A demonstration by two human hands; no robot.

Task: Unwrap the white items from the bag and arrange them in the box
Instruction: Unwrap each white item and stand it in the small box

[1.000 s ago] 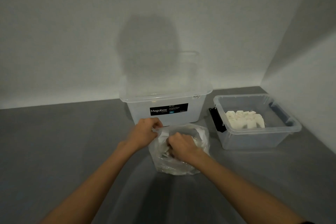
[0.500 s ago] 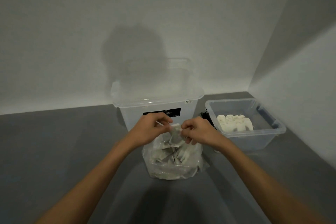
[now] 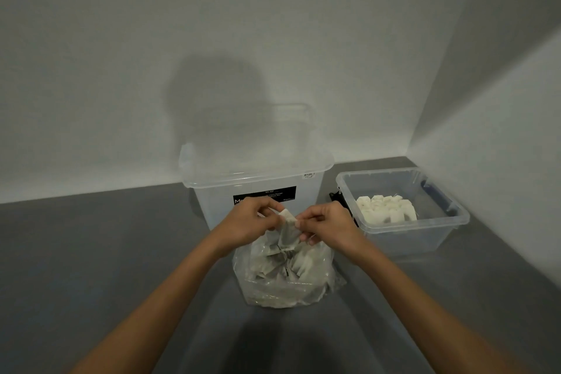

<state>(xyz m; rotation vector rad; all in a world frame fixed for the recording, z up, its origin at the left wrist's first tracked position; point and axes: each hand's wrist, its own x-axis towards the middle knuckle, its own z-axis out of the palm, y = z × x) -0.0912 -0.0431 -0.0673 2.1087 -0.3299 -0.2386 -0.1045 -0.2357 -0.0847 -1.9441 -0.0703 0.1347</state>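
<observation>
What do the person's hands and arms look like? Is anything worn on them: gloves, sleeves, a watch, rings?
Both are bare. The left hand and the right hand wear no gloves, and no ring shows, though the light is dim. The left forearm and the right forearm are uncovered to the picture's lower edge: no sleeve, watch or bracelet is visible.

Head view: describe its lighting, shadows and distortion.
Head view: dim, flat light; a large soft shadow falls on the back wall above the lidded box; another darkens the grey surface between the forearms; the wide-angle lens tilts the wall corner.
</observation>
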